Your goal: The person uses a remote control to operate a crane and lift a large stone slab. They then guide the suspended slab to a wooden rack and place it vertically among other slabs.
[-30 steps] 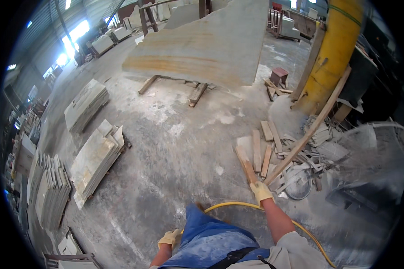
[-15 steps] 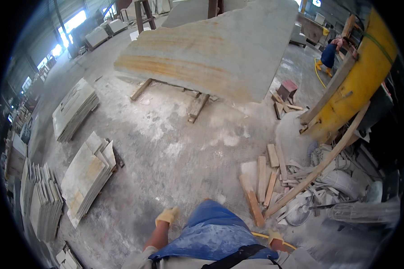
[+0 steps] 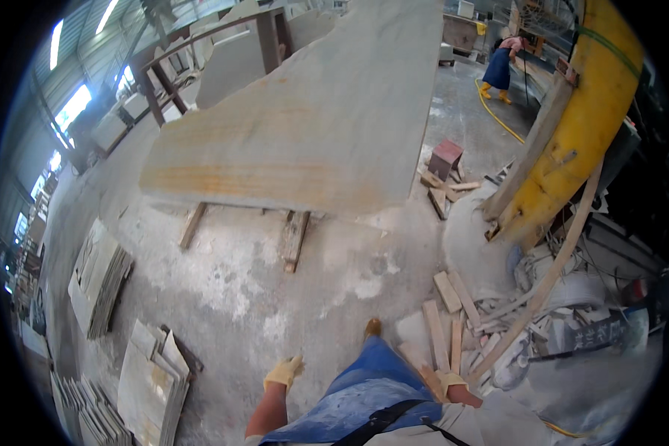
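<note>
My left hand, in a cream work glove, hangs in the air left of my blue apron. Its fingers are loosely bent and apart, and nothing shows in them. On the apron's other side is my right hand, gloved alike, low near some wood offcuts. Its fingers are too small and blurred to read. Ahead of me leans a large grey stone slab with orange-brown streaks and a ragged upper left edge. Wooden bearers stick out from under it. Neither hand touches the slab.
Stacks of thin stone slabs stand at left. A yellow post, a long slanting timber and a debris heap crowd the right. A reddish block lies beyond. Farther off, a person in a blue apron bends near a yellow hose.
My view has shifted rightward and up, and the slab looks nearer. My boot now shows ahead of the apron. My right hand now appears beside the wood offcuts.
</note>
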A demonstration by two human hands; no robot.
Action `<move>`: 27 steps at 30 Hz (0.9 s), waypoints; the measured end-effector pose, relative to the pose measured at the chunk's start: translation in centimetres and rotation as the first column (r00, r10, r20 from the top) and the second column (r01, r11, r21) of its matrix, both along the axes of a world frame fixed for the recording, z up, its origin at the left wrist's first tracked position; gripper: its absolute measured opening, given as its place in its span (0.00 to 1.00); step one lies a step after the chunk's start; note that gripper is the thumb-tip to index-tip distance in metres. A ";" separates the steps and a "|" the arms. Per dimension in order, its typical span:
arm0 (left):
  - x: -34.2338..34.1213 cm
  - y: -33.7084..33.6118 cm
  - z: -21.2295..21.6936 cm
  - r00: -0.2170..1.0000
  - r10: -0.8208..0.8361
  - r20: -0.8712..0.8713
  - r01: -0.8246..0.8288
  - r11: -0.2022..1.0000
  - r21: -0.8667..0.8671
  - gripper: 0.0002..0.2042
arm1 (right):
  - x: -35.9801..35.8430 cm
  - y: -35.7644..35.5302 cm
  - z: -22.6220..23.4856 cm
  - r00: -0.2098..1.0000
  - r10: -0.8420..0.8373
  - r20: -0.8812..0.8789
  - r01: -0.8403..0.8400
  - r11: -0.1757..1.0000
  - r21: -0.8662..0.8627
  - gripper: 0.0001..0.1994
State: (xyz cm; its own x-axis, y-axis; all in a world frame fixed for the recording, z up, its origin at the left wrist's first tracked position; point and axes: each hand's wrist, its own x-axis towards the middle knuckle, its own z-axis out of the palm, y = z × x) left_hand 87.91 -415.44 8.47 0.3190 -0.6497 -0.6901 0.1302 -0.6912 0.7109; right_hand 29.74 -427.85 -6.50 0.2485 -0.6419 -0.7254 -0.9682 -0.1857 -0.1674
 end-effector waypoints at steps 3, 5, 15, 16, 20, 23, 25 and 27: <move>1.7 -3.3 -2.7 0.975 0.200 -0.096 -0.185 0.972 0.142 0.30 | 6.7 -13.4 4.9 0.994 -0.091 0.057 0.093 0.995 -0.038 0.26; 3.3 -6.5 -2.8 0.974 0.195 -0.114 -0.168 0.963 0.209 0.30 | 10.5 -21.1 5.7 0.908 -0.402 0.115 0.405 0.914 -0.005 0.29; 6.5 -28.8 4.7 0.999 -0.007 -0.047 0.019 0.964 0.264 0.28 | 22.7 -41.5 18.5 0.700 -0.383 0.603 0.530 0.844 -0.079 0.27; 7.4 -30.5 3.8 0.997 -0.030 -0.069 0.045 0.970 0.238 0.28 | 22.4 -41.9 16.8 0.777 -0.258 0.574 0.434 0.880 -0.192 0.25; 15.5 -36.6 -6.1 0.934 -0.328 0.142 0.321 0.944 0.071 0.28 | 18.5 -42.0 5.3 0.833 -0.371 0.410 0.468 0.868 -0.166 0.24; 13.9 -52.0 5.1 0.897 -0.332 0.291 0.355 0.934 -0.030 0.29 | 14.4 -41.5 9.2 0.901 -0.415 0.126 0.430 0.894 -0.129 0.31; 13.3 -60.0 13.3 0.883 -0.198 0.426 0.311 0.926 -0.214 0.31 | 10.4 -39.4 5.1 0.705 -0.706 0.071 0.709 0.696 -0.117 0.33; 17.1 -68.5 12.9 0.859 -0.032 0.510 0.302 0.838 -0.455 0.31 | 9.2 -40.7 4.2 0.722 -0.692 0.008 0.686 0.714 -0.143 0.28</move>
